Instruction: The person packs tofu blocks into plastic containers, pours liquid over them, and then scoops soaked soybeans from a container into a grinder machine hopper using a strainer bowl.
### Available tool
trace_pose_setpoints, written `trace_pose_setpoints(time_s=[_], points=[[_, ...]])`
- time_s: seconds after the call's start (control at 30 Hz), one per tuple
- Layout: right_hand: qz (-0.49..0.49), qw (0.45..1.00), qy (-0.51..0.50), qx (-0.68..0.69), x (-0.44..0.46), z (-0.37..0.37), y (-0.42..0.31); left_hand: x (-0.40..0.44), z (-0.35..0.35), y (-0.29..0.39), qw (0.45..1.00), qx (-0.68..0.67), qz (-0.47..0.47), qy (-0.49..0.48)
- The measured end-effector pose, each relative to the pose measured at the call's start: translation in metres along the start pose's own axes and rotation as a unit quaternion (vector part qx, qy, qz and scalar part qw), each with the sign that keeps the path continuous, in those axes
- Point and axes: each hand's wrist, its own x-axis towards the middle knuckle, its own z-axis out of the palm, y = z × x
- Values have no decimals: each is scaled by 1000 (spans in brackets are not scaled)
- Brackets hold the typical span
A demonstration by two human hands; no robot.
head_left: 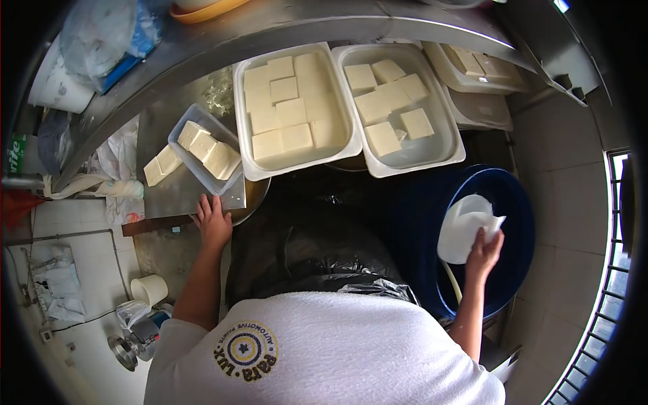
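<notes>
My left hand (213,221) lies with its fingers spread at the metal table's edge, fingertips by the near end of a small clear plastic tub (236,185). In that tub are several white tofu blocks (210,150). More tofu blocks (162,165) sit on the metal to its left. Over the open blue barrel (524,223), my right hand (486,251) is closed on a white plastic scoop (460,233) with a jagged edge. The scoop's exact shape is partly hidden by the fingers. A pale stick or hose (453,280) shows inside the barrel.
Two large white trays (246,128) (448,145) of tofu blocks stand ahead, side by side. Stacked trays (472,86) are at the back right. A steel shelf (324,32) spans above. A white bucket (149,290) stands low on the left. Barred window (597,317) at right.
</notes>
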Motion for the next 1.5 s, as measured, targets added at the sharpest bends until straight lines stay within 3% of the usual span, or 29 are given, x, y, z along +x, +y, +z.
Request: trace_pose_setpoints(time_s=[0.07, 0.17, 0.33, 0.4, 0.5, 0.6, 0.67, 0.7, 0.77, 0.83, 1.0, 1.17, 1.4, 1.5], points=[[-27, 999, 37, 15, 4, -16, -40, 8, 3, -14, 999, -4, 34, -9], [-134, 980, 88, -116, -8, -20, -137, 18, -4, -30, 996, -29, 80, -6], [-163, 980, 95, -70, -47, 12, -239, 41, -4, -79, 981, -68, 181, 6], [-189, 974, 98, -70, -63, 37, -267, 54, -4, -98, 968, -134, 203, 67], [-151, 988, 15, -14, -91, 86, -298, 90, -19, -115, 942, -204, 221, 146], [-193, 978, -84, 1, -127, 153, -347, 135, -66, -103, 915, -242, 253, 200], [-222, 962, -156, -18, -148, 194, -379, 171, -61, -85, 894, -238, 297, 237], [-261, 943, -199, -46, -160, 212, -402, 181, -69, -75, 893, -240, 297, 237], [-279, 918, -276, -61, -177, 246, -435, 192, -83, -57, 924, -169, 308, 148], [-266, 895, -340, -113, -192, 273, -465, 201, -71, -45, 933, -162, 295, 128], [-358, 811, -412, -212, -209, 324, -500, 200, -82, -47, 951, -145, 270, 36], [-433, 757, -426, -242, -211, 351, -517, 204, -68, -47, 946, -156, 273, 76], [-446, 708, -436, -332, -214, 372, -529, 208, -51, -45, 943, -110, 288, 124], [-474, 671, -446, -355, -215, 385, -529, 205, -59, -48, 948, -97, 295, 76]])
